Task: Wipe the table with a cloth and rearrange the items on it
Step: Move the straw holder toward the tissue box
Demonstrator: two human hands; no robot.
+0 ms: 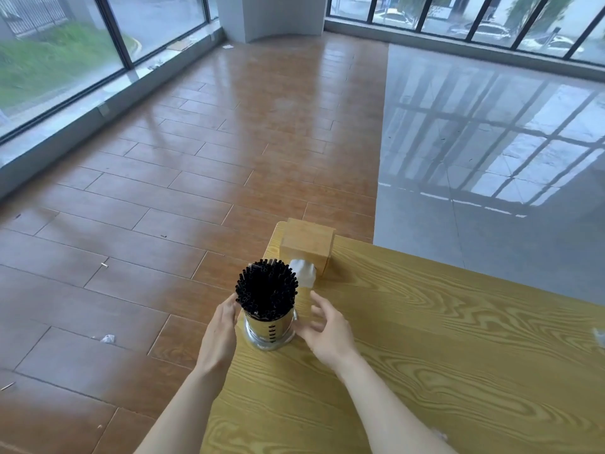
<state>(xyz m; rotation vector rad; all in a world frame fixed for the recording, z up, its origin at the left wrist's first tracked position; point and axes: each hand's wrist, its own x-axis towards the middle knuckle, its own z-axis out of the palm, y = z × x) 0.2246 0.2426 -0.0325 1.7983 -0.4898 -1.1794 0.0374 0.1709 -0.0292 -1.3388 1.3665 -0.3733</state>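
A shiny metal holder [269, 332] packed with black sticks [266, 288] stands upright near the left edge of the yellow wooden table [425, 322]. My left hand [222, 326] lies against the holder's left side, fingers along its wall. My right hand [327, 329] is just right of the holder with its fingers spread and thumb raised, fingertips close to the base. Behind the holder, at the table's far left corner, sits a wooden tissue box [307, 245] with a white tissue [303, 273] sticking out of its front. No cloth is visible in either hand.
The table's left edge runs just under the holder, with brown plank floor [147, 208] below it. A small pale object [599, 335] sits at the table's right edge of view. Glossy grey floor [491, 142] and windows lie beyond the table.
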